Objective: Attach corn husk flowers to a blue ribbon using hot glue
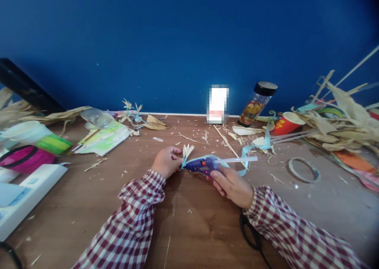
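Observation:
My left hand [168, 161] pinches the base of a small pale flower [188, 150], which looks made of dried husk, with light blue wrapped at its stem. Wrapped around the handle of a blue hot glue gun [201, 165] is my right hand [232, 185]. The gun's nozzle points left and meets the flower's base near my left fingertips; whether it touches is too small to tell. A clear glue stick [237, 160] juts from the gun's rear, and a small red light glows on its side. Behind the gun, a light blue ribbon [247, 152] curls to the right.
Right side: a roll of tape [303, 170], a red paper cup [288, 123], a tilted bottle [257, 103] and piled husks [340, 123]. Left side: a white power strip [32, 198], plastic cups [35, 136] and a painted paper [102, 138]. A lit screen [218, 103] stands against the blue wall.

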Demonstrator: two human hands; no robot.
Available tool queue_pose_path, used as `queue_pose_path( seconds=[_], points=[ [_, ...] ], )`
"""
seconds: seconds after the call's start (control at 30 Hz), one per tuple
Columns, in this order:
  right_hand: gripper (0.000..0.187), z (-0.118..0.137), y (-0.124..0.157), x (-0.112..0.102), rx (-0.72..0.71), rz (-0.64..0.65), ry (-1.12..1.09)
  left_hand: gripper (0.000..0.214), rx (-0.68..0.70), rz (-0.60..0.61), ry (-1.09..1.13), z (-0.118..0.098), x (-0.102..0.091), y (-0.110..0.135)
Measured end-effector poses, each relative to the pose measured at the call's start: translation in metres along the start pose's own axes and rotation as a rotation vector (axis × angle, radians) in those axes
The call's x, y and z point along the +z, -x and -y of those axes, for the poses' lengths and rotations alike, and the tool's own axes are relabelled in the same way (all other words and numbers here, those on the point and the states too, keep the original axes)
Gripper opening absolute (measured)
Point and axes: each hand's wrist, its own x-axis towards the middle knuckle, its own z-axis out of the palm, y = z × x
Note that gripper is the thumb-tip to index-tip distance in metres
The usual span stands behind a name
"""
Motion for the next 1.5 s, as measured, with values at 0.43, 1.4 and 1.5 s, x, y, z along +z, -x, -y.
queue_pose_path(
  seconds=[0.43, 1.4, 1.5],
  points=[
    [0.034, -0.0029, -0.0014, 0.0002, -0.007, 0.008, 0.018, 0.037, 0.001, 0.003, -0.015, -0.0006, -0.0007, 0.0011],
    [0.038, -0.0031, -0.0010, 0.0003, 0.027, -0.011, 0.009, 0.037, -0.004, -0.003, -0.026, 0.0006, -0.0006, 0.0003],
    [0.037, -0.0013, -0.0007, -0.0006, 0.005, 0.003, 0.036, 0.035, -0.001, -0.005, -0.026, 0.0007, -0.0005, 0.0006]
  ],
)
